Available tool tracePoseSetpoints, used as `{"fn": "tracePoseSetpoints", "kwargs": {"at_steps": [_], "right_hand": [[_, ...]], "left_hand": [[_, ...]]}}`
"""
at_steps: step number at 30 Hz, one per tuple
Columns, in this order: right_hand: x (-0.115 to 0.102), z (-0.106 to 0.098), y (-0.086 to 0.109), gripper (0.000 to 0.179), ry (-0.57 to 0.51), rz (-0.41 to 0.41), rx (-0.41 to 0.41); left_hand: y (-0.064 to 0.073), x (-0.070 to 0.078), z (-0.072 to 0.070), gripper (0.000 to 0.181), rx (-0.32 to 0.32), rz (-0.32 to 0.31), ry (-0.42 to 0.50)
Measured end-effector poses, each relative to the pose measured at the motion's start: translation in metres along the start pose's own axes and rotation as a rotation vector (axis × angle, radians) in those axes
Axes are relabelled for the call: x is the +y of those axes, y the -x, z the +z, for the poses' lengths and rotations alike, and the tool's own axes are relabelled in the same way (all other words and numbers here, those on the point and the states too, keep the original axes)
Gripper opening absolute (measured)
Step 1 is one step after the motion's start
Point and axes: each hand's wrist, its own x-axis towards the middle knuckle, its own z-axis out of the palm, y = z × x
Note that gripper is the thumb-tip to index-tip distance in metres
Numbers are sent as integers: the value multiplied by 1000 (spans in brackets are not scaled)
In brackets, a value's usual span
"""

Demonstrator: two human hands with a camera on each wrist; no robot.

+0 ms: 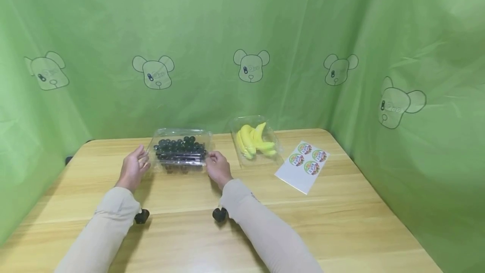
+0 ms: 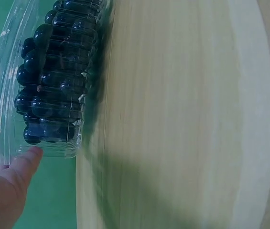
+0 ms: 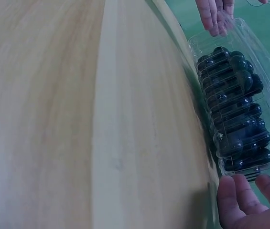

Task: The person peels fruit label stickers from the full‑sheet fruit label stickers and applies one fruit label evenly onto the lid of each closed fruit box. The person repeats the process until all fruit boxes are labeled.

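Note:
A clear plastic clamshell box of dark grapes is at the back left of the table, between my hands. At the box's left end is my left hand; its fingers look mostly straight. In the left wrist view, a finger of that hand touches the box's end wall below the rim. My right hand pinches the box's right end with bent fingers. The right wrist view shows its fingertips against the box, with the left hand's fingers at the opposite end.
Right of the grapes, yellow bananas lie in another clear plastic box. Farther right on the wooden table is a white sheet with several round fruit stickers. A green curtain surrounds the table's back and sides.

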Motion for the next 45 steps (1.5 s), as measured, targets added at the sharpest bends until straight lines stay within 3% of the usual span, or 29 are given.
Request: {"fn": "tracePoseSetpoints", "kwargs": {"at_steps": [13, 30, 45], "right_hand": [[1, -17, -1, 31, 8, -13, -34], [7, -30, -1, 30, -12, -7, -42], [-3, -45, 4, 29, -50, -44, -78]], "left_hand": [[3, -1, 6, 69, -50, 9, 13], [11, -4, 11, 73, -65, 28, -10], [23, 0, 16, 69, -68, 29, 39]]}}
